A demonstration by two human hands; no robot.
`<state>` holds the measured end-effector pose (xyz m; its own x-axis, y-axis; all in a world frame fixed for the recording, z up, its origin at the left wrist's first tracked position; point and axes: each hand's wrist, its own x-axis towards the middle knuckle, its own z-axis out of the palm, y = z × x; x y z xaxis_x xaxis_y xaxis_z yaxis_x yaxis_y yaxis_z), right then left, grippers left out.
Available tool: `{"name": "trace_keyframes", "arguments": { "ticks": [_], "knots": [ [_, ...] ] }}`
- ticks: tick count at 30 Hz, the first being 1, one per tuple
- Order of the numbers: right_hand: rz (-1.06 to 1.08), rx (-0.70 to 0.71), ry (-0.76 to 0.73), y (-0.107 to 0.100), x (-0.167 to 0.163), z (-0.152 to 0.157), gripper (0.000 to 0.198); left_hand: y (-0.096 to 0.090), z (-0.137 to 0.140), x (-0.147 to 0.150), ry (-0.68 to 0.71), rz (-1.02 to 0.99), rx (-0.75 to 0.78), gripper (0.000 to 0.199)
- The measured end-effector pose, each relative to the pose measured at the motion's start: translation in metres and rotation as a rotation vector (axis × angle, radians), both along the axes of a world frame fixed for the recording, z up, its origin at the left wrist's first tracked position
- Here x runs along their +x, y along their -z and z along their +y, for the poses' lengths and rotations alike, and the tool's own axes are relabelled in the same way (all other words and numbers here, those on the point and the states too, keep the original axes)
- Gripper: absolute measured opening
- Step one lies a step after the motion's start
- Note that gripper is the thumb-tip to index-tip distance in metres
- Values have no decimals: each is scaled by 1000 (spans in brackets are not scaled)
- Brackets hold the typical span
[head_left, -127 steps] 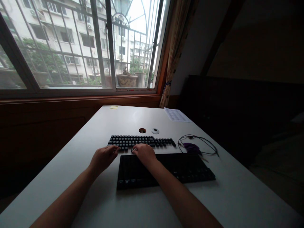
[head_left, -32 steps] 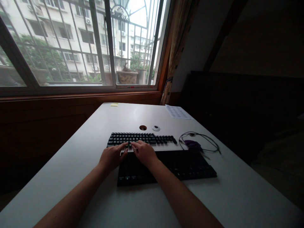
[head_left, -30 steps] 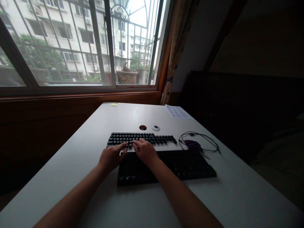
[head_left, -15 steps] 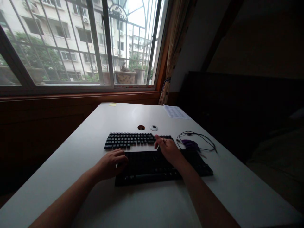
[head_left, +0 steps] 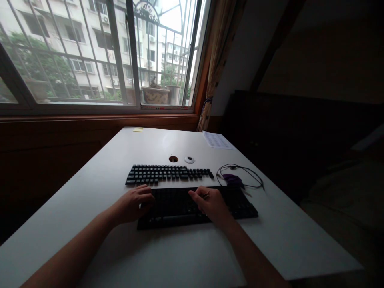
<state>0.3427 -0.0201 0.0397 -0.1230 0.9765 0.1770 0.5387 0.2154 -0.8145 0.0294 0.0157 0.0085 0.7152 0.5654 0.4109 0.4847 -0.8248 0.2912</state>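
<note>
A dark keyboard [head_left: 172,204] lies across the white table in front of me, with many keycaps gone or hard to make out in the shade. My left hand [head_left: 136,204] is closed around its left end, thumb and fingers bent over the edge. Above the middle of the keyboard, my right hand [head_left: 210,202] has thumb and fingers pinched together; whatever is between them is hidden. Loose black keycaps [head_left: 156,173] stand in rows just behind the keyboard.
A black cable [head_left: 255,173] curls around a purple item [head_left: 233,181] on the right. Behind the keycaps are a round table hole [head_left: 173,159] and a white ring-shaped cover [head_left: 189,160]. Printed paper [head_left: 217,141] and yellow sticky notes [head_left: 138,129] lie near the far edge.
My right hand has come back from the right part of the keycap rows to the middle of the keyboard. The left hand keeps its place on the keyboard. The view has shifted slightly.
</note>
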Motion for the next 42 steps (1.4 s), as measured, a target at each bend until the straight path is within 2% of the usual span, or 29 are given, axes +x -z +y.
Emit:
{"name": "trace_keyframes", "arguments": {
  "ticks": [3, 8, 13, 17, 21, 27, 32, 42],
  "knots": [
    [-41, 66, -18, -5, -5, 0, 47, 0, 0, 0, -1, 0, -1, 13],
    [-211, 120, -153, -14, -19, 5, 48, -1, 0, 1, -7, 11, 2, 13],
    [-300, 184, -218, -12, -32, 13, 46, 1, 0, 1, -7, 6, -5, 12],
    [-244, 233, -203, -5, -37, 16, 49, 2, 0, 0, -7, 6, -9, 11],
    [-152, 221, -166, -2, -36, 17, 51, 1, 0, 0, -4, 11, -20, 12],
    [-283, 257, -185, -6, -27, 15, 51, 1, 0, 0, -16, 28, -22, 12],
    [-274, 263, -215, -5, -25, 14, 48, 0, -1, 0, -7, 33, -38, 12],
    [-80, 178, -229, 6, -27, 16, 48, 2, 0, 0, 6, 21, -27, 13]
  ]
}}
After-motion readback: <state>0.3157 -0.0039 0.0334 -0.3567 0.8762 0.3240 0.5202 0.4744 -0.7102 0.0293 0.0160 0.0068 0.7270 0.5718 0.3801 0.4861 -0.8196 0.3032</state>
